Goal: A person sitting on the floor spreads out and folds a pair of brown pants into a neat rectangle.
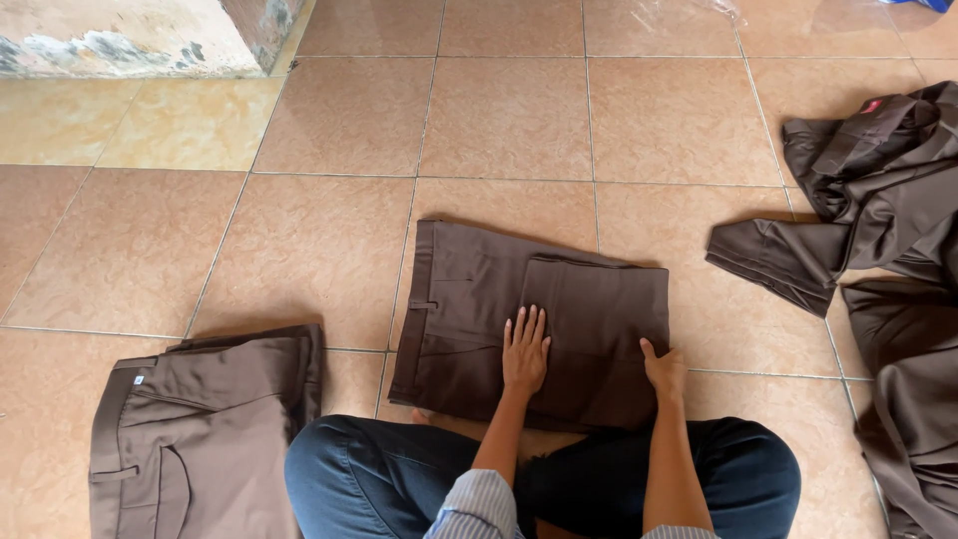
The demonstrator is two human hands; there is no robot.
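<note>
On folded brown trousers point(519, 299), left hand point(525, 351) and right hand point(664, 369) press flat.

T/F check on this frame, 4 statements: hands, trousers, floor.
1. The left hand lies flat, fingers spread, on the folded brown trousers. True.
2. The right hand holds a garment up in the air. False: it rests at the right edge of the folded trousers.
3. A second folded pair lies on the tiled floor to the person's left. True.
4. The brown garments at right are stacked neatly. False: they lie crumpled and unfolded.
</note>
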